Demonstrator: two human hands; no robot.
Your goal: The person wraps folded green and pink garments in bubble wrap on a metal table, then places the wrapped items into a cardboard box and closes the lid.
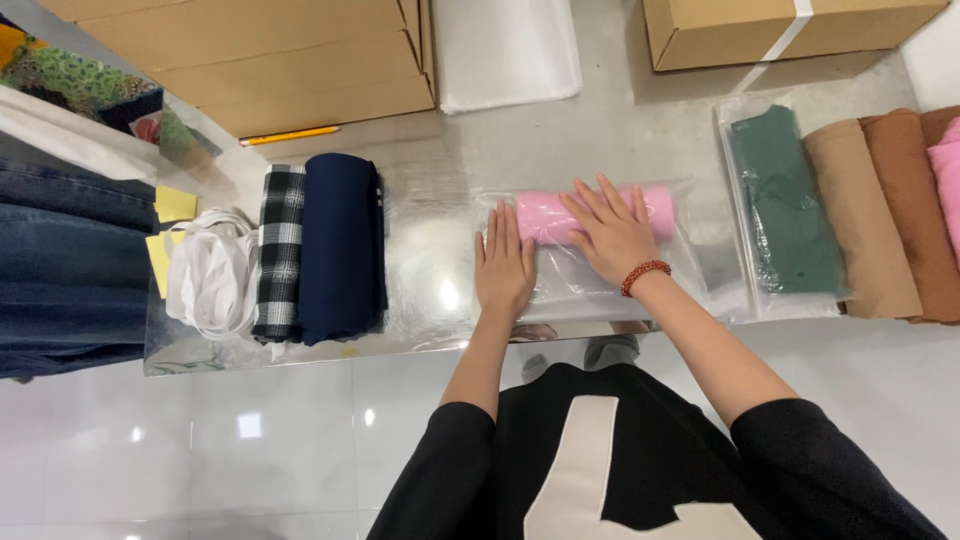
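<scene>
Centrally in the head view, both hands are laid flat with fingers spread, nothing being gripped. The left hand point(503, 268) is pressed palm down on the left part of a clear plastic bag point(585, 285), its fingers pointing toward the top of the frame. The right hand point(610, 232), marked by a red bead bracelet point(645, 275) at the wrist, is laid across the pink folded cloth point(545, 217) sealed inside that bag, just right of the other hand.

The bag is rested on a shiny metal table point(440, 180), near its lower edge. At centre left, a navy folded cloth point(342, 245), a black-and-white checked cloth point(280, 250) and a heap of white straps point(208, 270) are lined up side by side. At right, a dark green cloth in its own bag point(785, 205) is set beside tan and brown folded cloths point(885, 215). Cardboard boxes point(270, 55) are stacked at upper left, with a yellow pencil point(290, 134) lying below them, and another box point(780, 30) is seen at upper right. A white tiled floor point(250, 440) is shown beneath.

Bare tabletop is left between the navy cloth and the bag, and above the bag toward the boxes.
</scene>
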